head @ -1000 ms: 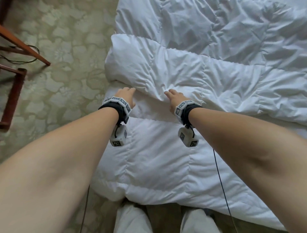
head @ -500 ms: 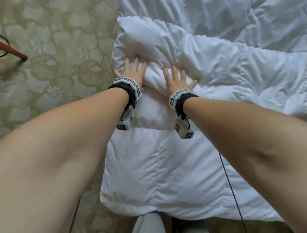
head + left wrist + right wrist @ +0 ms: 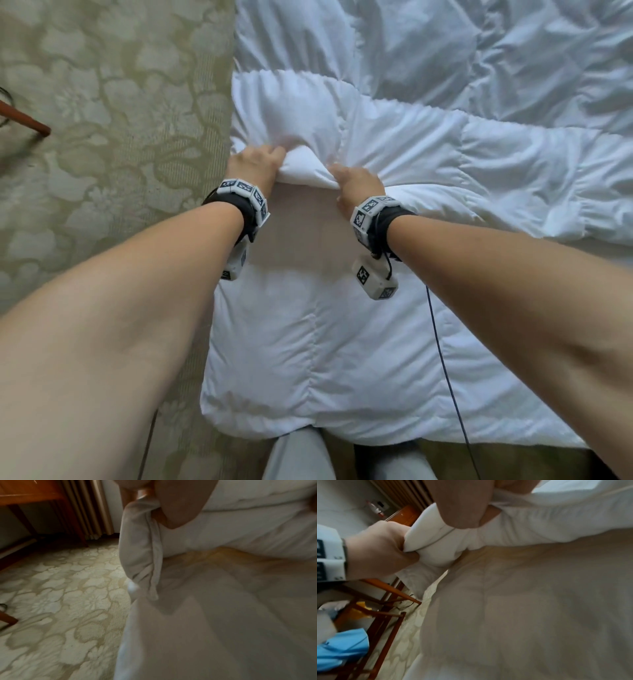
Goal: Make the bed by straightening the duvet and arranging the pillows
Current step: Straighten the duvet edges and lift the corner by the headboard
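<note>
A white quilted duvet (image 3: 428,178) covers the bed, with a folded-back band lying across it near the corner. My left hand (image 3: 255,164) grips the folded edge at the bed's left side. My right hand (image 3: 356,181) grips the same edge a hand's width to the right. A bunched flap of the duvet (image 3: 305,168) stands up between them. In the left wrist view the duvet (image 3: 142,545) hangs from my curled fingers (image 3: 142,492). The right wrist view shows my left hand (image 3: 382,547) clenched on the duvet (image 3: 433,545) and my right hand (image 3: 462,507) holding it. No pillows are in view.
Patterned beige carpet (image 3: 113,137) lies left of the bed. A wooden chair leg (image 3: 27,120) pokes in at the far left. A wooden chair frame (image 3: 382,601) with blue cloth (image 3: 342,649) stands nearby. My legs (image 3: 301,459) are at the bed's foot.
Half a second ago both hands lay flat with spread fingers on the fold. Now their fingers are curled round its edge and the fabric is bunched up between them.
</note>
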### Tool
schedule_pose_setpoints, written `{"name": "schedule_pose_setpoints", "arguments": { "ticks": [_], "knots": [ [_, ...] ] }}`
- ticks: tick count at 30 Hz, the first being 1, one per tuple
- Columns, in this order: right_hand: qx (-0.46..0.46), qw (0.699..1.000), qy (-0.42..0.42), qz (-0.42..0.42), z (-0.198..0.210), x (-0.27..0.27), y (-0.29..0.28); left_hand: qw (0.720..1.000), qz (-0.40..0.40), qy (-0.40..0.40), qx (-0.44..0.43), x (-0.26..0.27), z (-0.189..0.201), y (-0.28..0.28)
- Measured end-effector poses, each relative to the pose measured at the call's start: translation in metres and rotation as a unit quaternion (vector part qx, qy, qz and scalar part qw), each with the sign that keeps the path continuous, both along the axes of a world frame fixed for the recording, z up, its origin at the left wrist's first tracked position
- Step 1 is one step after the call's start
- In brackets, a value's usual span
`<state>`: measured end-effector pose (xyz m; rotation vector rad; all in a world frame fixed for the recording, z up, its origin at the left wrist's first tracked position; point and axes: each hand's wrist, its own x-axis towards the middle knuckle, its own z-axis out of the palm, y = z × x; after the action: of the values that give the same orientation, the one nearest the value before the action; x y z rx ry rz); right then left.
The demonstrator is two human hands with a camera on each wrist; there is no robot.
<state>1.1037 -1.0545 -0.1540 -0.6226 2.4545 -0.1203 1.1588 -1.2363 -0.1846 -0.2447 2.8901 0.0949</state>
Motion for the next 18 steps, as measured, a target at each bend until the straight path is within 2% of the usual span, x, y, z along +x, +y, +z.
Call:
{"name": "schedule_pose_setpoints", "arguments": {
  "ticks": [4, 7, 9, 15, 18],
  "knots": [
    [0.059, 0.995, -0.059, 0.062, -0.017, 0.030, -0.001, 0.988, -0.017, -0.152, 0.014, 0.038, 0.003, -0.010],
    [0.072, 0.993, -0.075, 0.063, -0.032, 0.052, 0.004, 0.969, 0.002, -0.243, 0.037, 0.067, -0.010, -0.016],
    [0.062, 0.994, -0.059, 0.065, -0.036, 0.066, 0.009, 0.967, 0.030, -0.247, 0.058, 0.082, -0.014, -0.017],
    [0.037, 0.999, -0.025, 0.032, -0.030, 0.109, 0.033, 0.979, 0.061, -0.159, 0.112, 0.123, -0.021, -0.001],
    [0.048, 0.998, -0.051, -0.012, -0.027, 0.138, 0.047, 0.974, 0.059, -0.179, 0.129, 0.147, -0.021, 0.011]
  ]
}}
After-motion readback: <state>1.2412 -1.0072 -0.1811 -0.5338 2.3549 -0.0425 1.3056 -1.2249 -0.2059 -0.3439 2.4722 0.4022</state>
